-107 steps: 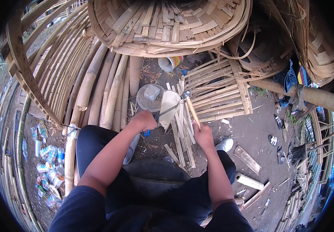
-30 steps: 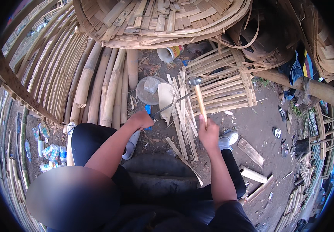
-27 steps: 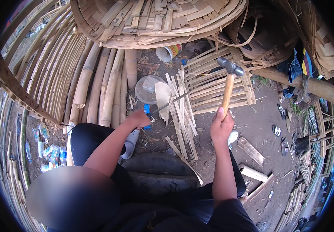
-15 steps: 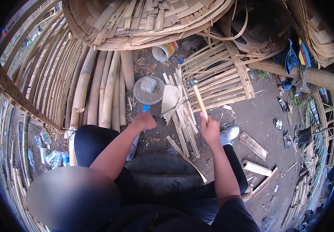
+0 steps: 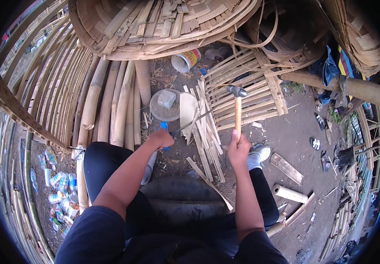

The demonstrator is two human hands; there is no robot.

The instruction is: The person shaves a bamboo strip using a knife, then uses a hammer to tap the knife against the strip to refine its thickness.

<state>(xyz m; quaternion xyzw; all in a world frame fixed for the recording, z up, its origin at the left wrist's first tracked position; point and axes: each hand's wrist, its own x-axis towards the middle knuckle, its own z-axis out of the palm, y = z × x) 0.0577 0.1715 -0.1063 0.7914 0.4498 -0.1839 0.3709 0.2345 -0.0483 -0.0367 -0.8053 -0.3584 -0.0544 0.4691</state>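
Note:
My right hand [image 5: 239, 148] is closed round the wooden handle of a hammer [image 5: 238, 112], whose metal head points away from me. The hammer stands clear of the left hand's tool, to its right. In my left fist [image 5: 161, 138] is the grip of a long, thin, dark metal blade [image 5: 194, 122]; its exact kind is hard to make out. That blade slants up to the right, over a loose pile of split bamboo strips [image 5: 204, 132]. Beside the strips lies a pale flat piece [image 5: 188, 110].
A slatted bamboo panel [image 5: 247, 90] lies ahead, below large woven baskets [image 5: 172, 39]. Left are bamboo poles [image 5: 106, 101] and plastic bottles [image 5: 62, 182]. A round dish [image 5: 160, 113] holds a grey block [image 5: 166, 99]. Near it lies a bucket [image 5: 185, 60]. A tyre [image 5: 185, 198] is between my legs.
The hammer has swung to the right and now points more nearly straight ahead. My left hand has shifted slightly left with the blade.

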